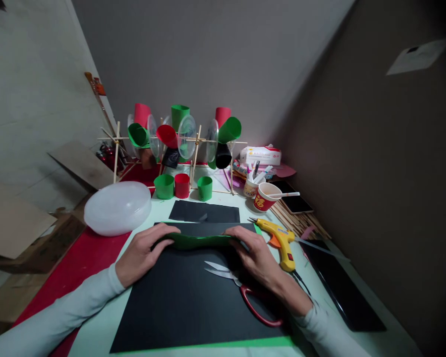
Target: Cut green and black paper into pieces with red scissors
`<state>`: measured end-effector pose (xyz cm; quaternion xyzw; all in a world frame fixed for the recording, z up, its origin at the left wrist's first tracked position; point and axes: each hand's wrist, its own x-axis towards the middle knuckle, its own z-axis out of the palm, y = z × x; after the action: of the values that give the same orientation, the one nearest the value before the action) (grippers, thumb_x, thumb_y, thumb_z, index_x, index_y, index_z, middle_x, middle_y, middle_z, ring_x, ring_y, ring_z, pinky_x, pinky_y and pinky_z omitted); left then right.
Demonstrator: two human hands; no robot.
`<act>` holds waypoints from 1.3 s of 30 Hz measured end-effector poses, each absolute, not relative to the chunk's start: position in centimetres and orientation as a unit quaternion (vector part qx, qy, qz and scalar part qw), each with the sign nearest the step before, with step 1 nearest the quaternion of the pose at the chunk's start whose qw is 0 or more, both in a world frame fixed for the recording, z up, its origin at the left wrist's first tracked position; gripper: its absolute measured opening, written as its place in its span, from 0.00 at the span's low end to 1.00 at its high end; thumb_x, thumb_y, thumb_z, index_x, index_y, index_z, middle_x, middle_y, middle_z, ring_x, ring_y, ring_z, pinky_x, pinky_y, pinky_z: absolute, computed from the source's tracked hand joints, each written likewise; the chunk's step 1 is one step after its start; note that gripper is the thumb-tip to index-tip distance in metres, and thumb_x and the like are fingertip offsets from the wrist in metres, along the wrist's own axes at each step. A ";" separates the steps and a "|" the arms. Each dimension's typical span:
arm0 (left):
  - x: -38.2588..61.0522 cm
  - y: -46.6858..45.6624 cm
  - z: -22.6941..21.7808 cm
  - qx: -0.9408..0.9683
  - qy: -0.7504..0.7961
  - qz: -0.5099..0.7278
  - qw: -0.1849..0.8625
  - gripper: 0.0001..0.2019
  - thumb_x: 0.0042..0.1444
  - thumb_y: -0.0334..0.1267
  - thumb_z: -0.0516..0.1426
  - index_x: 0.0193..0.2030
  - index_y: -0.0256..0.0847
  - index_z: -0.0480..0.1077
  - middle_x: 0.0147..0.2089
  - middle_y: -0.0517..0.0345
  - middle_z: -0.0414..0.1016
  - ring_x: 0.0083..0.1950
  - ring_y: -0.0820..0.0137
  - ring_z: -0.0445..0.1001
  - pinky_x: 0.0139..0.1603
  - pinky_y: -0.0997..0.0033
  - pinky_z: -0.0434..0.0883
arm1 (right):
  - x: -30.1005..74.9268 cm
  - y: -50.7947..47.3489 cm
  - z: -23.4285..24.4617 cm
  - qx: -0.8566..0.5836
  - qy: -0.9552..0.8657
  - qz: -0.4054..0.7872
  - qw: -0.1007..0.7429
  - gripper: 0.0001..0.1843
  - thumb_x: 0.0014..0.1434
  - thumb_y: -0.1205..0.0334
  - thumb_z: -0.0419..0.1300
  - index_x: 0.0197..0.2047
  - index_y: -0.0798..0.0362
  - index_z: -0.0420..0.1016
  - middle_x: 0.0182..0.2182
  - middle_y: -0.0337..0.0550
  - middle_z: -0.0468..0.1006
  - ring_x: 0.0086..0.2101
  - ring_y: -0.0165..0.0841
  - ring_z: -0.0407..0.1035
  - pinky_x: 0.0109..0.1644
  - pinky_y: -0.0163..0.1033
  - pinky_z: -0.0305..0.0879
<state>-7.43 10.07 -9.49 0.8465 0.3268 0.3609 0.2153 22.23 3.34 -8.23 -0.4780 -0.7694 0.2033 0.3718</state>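
Between my two hands a green strip of craft sheet (198,241) is held by its ends, slightly bent, above a large black sheet (171,302). My left hand (144,252) pinches the strip's left end with thumb and fingers. At its right end, my right hand (258,258) grips it, with some fingertips hidden behind. Open-bladed scissors with red handles (252,305) lie on the black sheet beside my right hand. Just beyond the strip are smaller black pieces (211,212) lying flat.
A stick frame (195,156) with plastic discs and coloured cups stands at the back. Before it sit green and red rings (182,186). A yellow glue gun (278,238), a red paper cup (266,197) and a black tray-like object (345,287) lie right; a translucent lid stack (118,208) left.
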 end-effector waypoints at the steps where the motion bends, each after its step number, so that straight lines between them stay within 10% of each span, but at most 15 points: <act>1: -7.5 10.1 -9.7 0.846 0.326 0.360 0.218 0.10 0.65 0.31 0.54 0.48 0.44 0.75 0.46 0.55 0.82 0.46 0.66 0.79 0.49 0.67 0.74 | 22.2 3.4 -8.3 -0.480 -0.769 0.204 0.369 0.12 0.66 0.72 0.50 0.45 0.50 0.73 0.39 0.44 0.80 0.39 0.35 0.74 0.44 0.39 0.69; 21: -3.1 19.3 -10.2 0.766 0.549 0.299 0.149 0.16 0.54 0.40 0.56 0.49 0.42 0.76 0.30 0.59 0.73 0.34 0.63 0.73 0.41 0.64 0.72 | 24.4 13.4 -9.7 -0.643 -0.718 0.098 0.250 0.18 0.67 0.57 0.61 0.57 0.54 0.71 0.53 0.48 0.76 0.46 0.40 0.75 0.48 0.50 0.75; 31: -4.0 16.5 -9.9 0.824 0.488 0.278 0.079 0.20 0.60 0.40 0.53 0.56 0.35 0.73 0.59 0.38 0.69 0.61 0.50 0.66 0.64 0.49 0.64 | 26.8 8.0 -7.1 -0.627 -0.750 0.067 0.200 0.13 0.68 0.66 0.58 0.54 0.55 0.73 0.49 0.51 0.78 0.48 0.41 0.73 0.53 0.50 0.70; 39: -7.2 12.0 -10.7 0.915 0.358 0.164 0.086 0.23 0.67 0.51 0.50 0.59 0.39 0.73 0.58 0.41 0.74 0.59 0.51 0.70 0.61 0.51 0.67 | 25.7 -1.4 -7.6 -0.569 -0.802 0.117 0.138 0.16 0.68 0.58 0.58 0.57 0.55 0.72 0.60 0.56 0.73 0.56 0.47 0.69 0.60 0.52 0.65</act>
<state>-7.20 11.96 -10.69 0.9151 0.3583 0.1635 0.0862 25.70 -1.41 -7.56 -0.5692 -0.8019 0.1174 0.1384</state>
